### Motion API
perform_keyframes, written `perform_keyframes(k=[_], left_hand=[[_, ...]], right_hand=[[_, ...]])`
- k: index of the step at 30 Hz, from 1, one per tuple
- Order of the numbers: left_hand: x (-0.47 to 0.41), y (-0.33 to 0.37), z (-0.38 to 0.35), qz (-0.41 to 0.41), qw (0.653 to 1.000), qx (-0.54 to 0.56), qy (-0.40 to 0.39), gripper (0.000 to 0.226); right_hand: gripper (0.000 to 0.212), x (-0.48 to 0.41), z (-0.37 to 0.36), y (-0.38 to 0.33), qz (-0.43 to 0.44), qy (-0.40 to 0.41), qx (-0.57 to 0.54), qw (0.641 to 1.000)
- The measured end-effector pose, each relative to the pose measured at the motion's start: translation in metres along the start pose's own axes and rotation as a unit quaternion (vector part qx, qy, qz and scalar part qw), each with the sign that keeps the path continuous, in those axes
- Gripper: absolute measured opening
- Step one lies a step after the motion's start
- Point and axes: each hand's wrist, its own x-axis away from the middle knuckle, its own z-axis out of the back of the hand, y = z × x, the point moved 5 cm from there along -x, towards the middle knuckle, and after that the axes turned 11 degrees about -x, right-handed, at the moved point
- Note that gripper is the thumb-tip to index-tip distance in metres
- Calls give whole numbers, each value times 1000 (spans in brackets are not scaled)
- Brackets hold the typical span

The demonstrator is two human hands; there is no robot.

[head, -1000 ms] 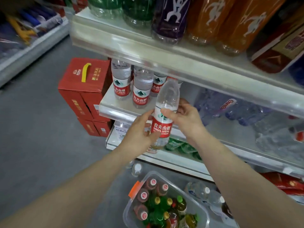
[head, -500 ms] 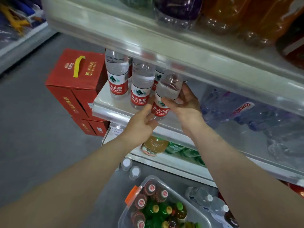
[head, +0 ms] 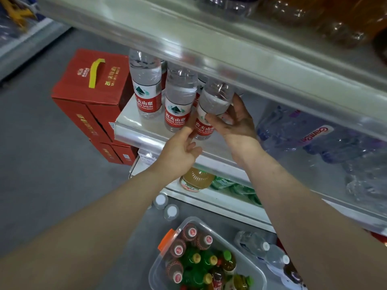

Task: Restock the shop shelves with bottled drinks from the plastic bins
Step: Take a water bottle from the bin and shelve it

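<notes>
A clear water bottle with a red label (head: pixel 213 101) stands tilted slightly on the white middle shelf (head: pixel 129 126), to the right of two matching bottles (head: pixel 178 97). My right hand (head: pixel 236 124) grips it around the label, thumb in front and fingers behind. My left hand (head: pixel 180 149) is just below and left of it, fingertips touching the lower label. On the floor below, a clear plastic bin (head: pixel 161 264) holds several bottles with red, yellow and green caps.
The upper shelf's front edge (head: pixel 209 45) overhangs the bottle tops closely. Red cartons (head: pixel 88 97) are stacked left of the shelf. A shrink-wrapped water pack (head: pixel 314 139) lies on the shelf to the right. Loose white-capped bottles (head: pixel 257 245) lie on the floor beside the bin.
The bottle went from in front of the shelf edge up onto the middle shelf beside the others. My left hand has slipped down from its side to its base.
</notes>
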Motion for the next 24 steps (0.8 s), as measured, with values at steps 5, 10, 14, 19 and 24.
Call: perform_keyframes(k=[5, 10, 14, 19, 24], left_hand=[[9, 6, 8, -20, 999, -41, 14, 46], [35, 22, 10, -26, 997, -62, 26, 51], [75, 43, 3, -42, 996, -78, 20, 50], [139, 82, -6, -44, 992, -116, -6, 48], [214, 127, -9, -62, 984, -156, -56, 48]], right_hand=[[65, 17, 3, 4, -38, 28, 29, 998], [65, 67, 14, -1, -67, 19, 84, 994], [65, 119, 24, -14, -71, 8, 136, 988], [61, 200, 37, -61, -70, 14, 152, 986], [65, 287, 58, -121, -75, 31, 194, 978]])
